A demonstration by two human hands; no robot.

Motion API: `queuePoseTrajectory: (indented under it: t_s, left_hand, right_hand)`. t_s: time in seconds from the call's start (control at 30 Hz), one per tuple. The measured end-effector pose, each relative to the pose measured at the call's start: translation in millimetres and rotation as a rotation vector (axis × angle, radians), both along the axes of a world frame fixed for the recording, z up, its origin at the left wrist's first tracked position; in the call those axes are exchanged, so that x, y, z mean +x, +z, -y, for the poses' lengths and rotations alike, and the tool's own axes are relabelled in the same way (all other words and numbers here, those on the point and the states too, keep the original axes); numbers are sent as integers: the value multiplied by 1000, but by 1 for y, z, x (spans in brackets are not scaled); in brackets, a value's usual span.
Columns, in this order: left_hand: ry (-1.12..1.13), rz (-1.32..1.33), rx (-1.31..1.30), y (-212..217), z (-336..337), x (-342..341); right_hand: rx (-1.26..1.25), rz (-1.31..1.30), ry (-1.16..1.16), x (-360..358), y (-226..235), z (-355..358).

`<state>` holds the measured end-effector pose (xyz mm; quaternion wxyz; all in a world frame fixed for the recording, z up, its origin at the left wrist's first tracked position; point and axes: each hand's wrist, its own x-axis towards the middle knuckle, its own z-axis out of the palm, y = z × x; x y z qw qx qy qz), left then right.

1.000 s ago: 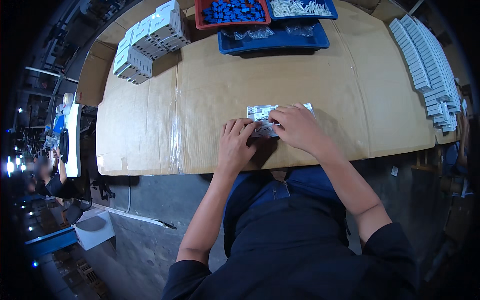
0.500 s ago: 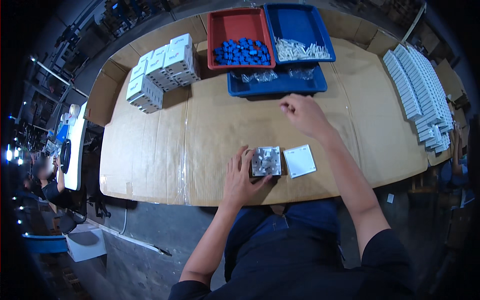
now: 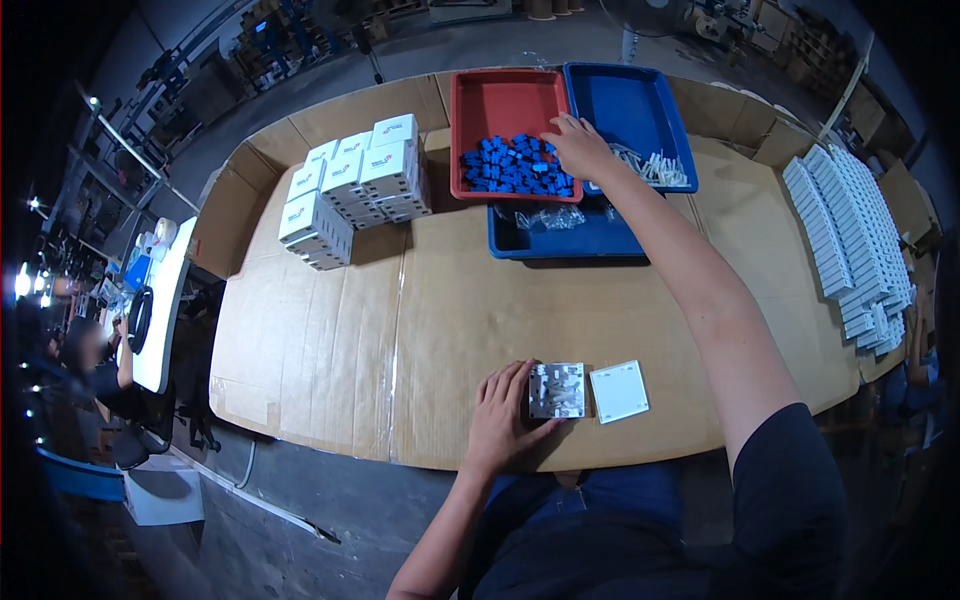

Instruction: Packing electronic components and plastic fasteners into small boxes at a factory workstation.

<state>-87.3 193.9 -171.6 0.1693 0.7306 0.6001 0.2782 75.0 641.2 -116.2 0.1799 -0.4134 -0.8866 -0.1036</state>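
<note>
My left hand (image 3: 499, 413) rests on the table around the left side of a small square white plastic box (image 3: 557, 391). Its thumb lies along the near edge and its fingers against the far left corner. Several small pale parts show inside the box, too small to make out. Just right of it lies a flat white square cover (image 3: 620, 391). My right hand (image 3: 583, 150) is stretched far forward over the rim between a red tray (image 3: 510, 105) and a blue tray (image 3: 628, 108), fingers extended and apart. Blue plastic pieces (image 3: 515, 166) fill the red tray's near part; white slim pieces (image 3: 660, 170) lie in the blue one.
A lower blue tray (image 3: 570, 244) with clear bagged parts sits under the two trays. Stacked white boxes (image 3: 365, 175) stand at the back left. Long rows of white pieces (image 3: 850, 240) line the right edge. A cardboard wall (image 3: 235, 205) borders the table. Another person (image 3: 100, 365) sits far left.
My right hand has gone forward from the middle of the table to the trays, its fingers unfolding. My left hand stays at the box. The whole view has tilted upward.
</note>
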Motion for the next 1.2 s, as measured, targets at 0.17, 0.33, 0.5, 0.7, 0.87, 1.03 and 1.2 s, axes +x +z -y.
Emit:
queuePoseTrajectory:
  t_s: [0.17, 0.33, 0.5, 0.7, 0.87, 1.03, 1.2]
  left_hand:
    - [2, -5, -30, 3, -2, 0]
    - [9, -10, -43, 9, -4, 3]
    - [12, 11, -24, 5, -4, 8]
    - [33, 5, -5, 6, 5, 7]
    - [31, -16, 47, 2, 3, 9]
    - [36, 8, 81, -6, 3, 10]
    - [55, 29, 61, -4, 6, 10]
  right_hand:
    - [56, 52, -3, -7, -12, -22]
    - [49, -134, 63, 2, -4, -14]
    - [184, -401, 128, 34, 17, 47]
    - [604, -667, 394, 66, 82, 216]
    - [655, -682, 416, 94, 102, 281]
    - [493, -773, 483, 105, 96, 299]
    - [-790, -1499, 220, 100, 40, 345]
